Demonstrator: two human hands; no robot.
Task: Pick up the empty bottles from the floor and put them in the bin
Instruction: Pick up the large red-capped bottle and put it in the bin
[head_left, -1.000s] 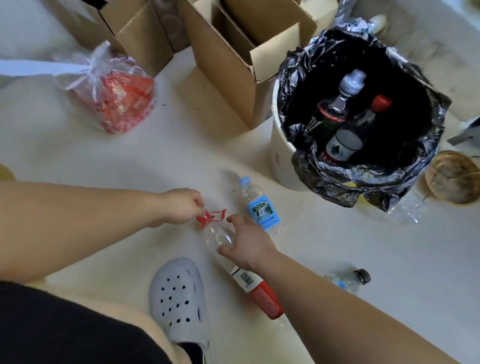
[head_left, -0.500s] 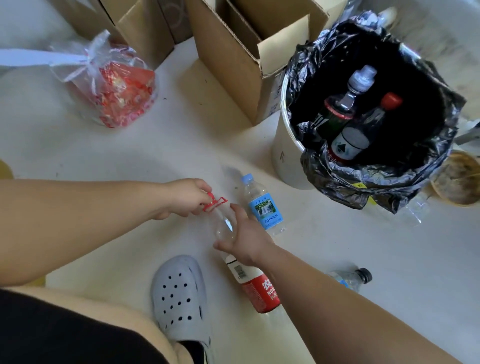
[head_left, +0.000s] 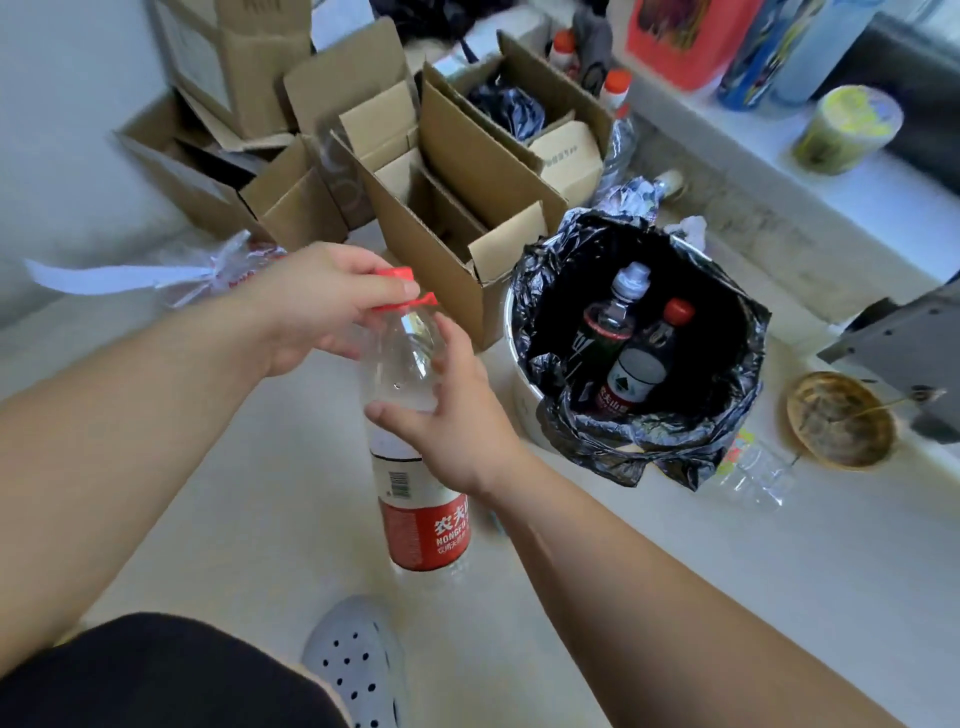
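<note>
A large clear bottle (head_left: 415, 467) with a red label and a red carry handle hangs upright in the air, left of the bin. My left hand (head_left: 317, 306) grips its red handle at the top. My right hand (head_left: 457, 421) is wrapped around the clear upper body. The white bin (head_left: 519, 395), lined with a black bag (head_left: 717, 441), stands to the right and holds two bottles (head_left: 623, 353). A crushed clear bottle (head_left: 753, 473) lies on the floor by the bin's right side. My arms hide the floor below the large bottle.
Open cardboard boxes (head_left: 441, 208) stand behind and left of the bin. A tied plastic bag (head_left: 218, 270) lies at the left. A woven dish (head_left: 841, 421) sits right of the bin. My grey clog (head_left: 358, 670) is near the bottom edge.
The large bottle was lying on the floor; both hands have lifted it upright. The view has tilted up, and the small blue-label bottle and the dark-cap bottle are out of sight.
</note>
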